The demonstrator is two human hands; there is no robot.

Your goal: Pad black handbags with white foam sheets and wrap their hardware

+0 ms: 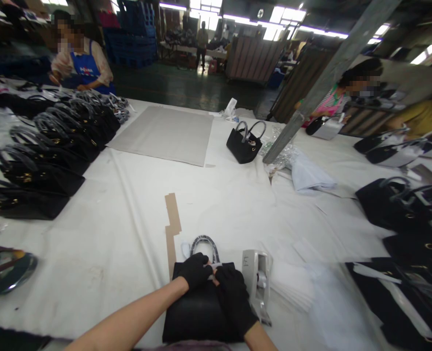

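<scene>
A black handbag (197,317) lies on the white table close to me, its wrapped handle (204,240) pointing away. My left hand (196,270), in a black fingerless glove, rests at the bag's top edge with its fingers pressed together. My right hand (234,295), gloved the same way, meets it there, fingers bent in. Between the fingertips shows a small pale strip (215,266); which hand grips it is too small to tell. Just right of the bag stands a grey tape dispenser (251,273).
Rows of black handbags (40,170) line the left side, more bags (384,202) the right. Ahead are a grey board (168,134), a small black bag (243,146) and a slanted post (304,107). An iron (9,270) sits at left. Several people work around the table.
</scene>
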